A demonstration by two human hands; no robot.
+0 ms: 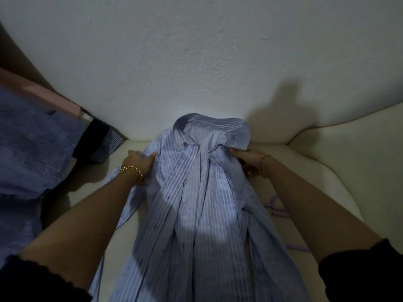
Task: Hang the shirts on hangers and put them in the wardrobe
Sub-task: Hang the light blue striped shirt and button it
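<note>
Currently, your left hand (141, 160) grips the striped shirt (202, 199) left of its collar (210, 132). Your right hand (245, 156) grips right of the collar.

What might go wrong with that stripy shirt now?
1. The left hand and right hand grip the shirt where it bunches below the collar, so it may crease or hang crooked.
2. A purple hanger seems to lie partly under the shirt; lifting might snag or drag it.
3. Only a patch is lit, so mistakes may go unseen.
</note>
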